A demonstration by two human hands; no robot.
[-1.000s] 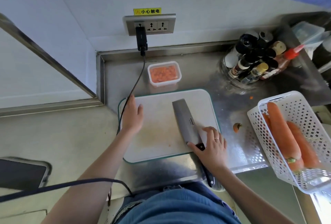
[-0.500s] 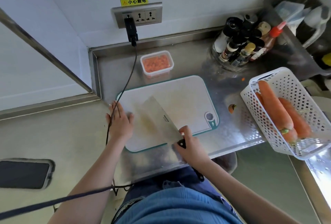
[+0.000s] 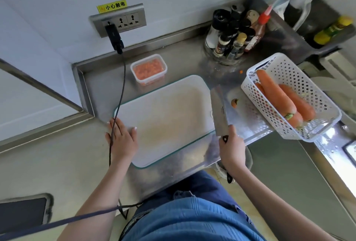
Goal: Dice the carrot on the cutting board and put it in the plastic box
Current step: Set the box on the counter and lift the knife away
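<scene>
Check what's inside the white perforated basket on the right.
White basket holds whole carrots lying lengthwise, leafy-stub ends toward the person. At least three show; the top ones cover whatever lies beneath, so the exact count is unclear.

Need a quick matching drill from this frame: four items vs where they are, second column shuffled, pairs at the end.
Things:
1. knife
2. diced carrot
3. whole carrots
4. carrot stub

Places:
A. in the white basket
B. loose on the steel counter
C. gripped by the right hand
D. in the plastic box

Pairs: 1-C, 2-D, 3-A, 4-B
</scene>
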